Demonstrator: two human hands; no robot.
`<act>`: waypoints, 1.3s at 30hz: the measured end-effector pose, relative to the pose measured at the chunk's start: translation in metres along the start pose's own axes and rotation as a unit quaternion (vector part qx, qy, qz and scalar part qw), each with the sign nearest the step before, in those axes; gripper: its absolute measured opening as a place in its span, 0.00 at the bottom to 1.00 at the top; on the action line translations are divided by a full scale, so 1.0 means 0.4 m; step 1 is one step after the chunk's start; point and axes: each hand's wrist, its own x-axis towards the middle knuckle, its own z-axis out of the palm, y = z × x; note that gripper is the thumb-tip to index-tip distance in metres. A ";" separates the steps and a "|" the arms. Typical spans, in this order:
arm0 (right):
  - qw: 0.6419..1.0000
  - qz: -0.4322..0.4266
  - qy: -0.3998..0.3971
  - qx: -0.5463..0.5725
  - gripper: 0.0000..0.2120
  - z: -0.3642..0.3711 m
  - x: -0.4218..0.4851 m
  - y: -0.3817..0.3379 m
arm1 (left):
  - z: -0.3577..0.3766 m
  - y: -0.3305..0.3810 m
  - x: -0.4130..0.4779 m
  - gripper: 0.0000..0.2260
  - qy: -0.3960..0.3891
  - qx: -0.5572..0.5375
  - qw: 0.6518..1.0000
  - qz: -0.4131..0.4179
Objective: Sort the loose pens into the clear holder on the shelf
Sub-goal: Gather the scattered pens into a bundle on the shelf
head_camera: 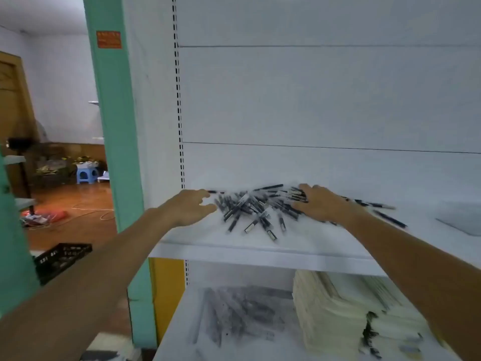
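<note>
Loosely open, empty: pen pile just right of left grip, partly under right grip (spread fingers touching pens).

The clear holder is cut off by the right edge and blurred. Our right hand hides some pens; we cannot tell whether it grips any. The dark heap on the lower shelf is smeared, the orange sign unreadable.
</note>
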 end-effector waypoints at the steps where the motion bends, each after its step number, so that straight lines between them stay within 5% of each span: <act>1: 0.999 0.006 -0.025 0.024 0.28 0.039 0.008 -0.011 | 0.021 -0.010 0.008 0.25 -0.009 -0.004 1.000 -0.008; 8: 0.997 0.004 -0.077 -0.008 0.31 0.218 0.131 -0.062 | 0.136 -0.060 0.157 0.28 -0.015 0.003 0.999 -0.044; 17: 0.997 0.044 -0.020 -0.061 0.25 0.268 0.267 -0.122 | 0.195 -0.021 0.348 0.51 -0.077 0.002 0.995 -0.057; 21: 0.997 0.071 0.009 -0.029 0.25 0.293 0.308 -0.172 | 0.219 -0.018 0.369 0.45 -0.089 0.042 0.995 -0.024; 27: 0.999 0.041 0.016 0.010 0.22 0.293 0.337 -0.244 | 0.200 -0.116 0.399 0.44 -0.070 -0.078 0.991 0.084; 32: 0.998 0.025 0.047 -0.018 0.17 0.249 0.370 -0.237 | 0.155 -0.171 0.441 0.30 0.005 -0.078 0.993 0.090; 39: 0.995 0.003 0.050 -0.089 0.13 0.224 0.470 -0.159 | 0.132 -0.302 0.583 0.18 0.034 0.060 0.995 0.065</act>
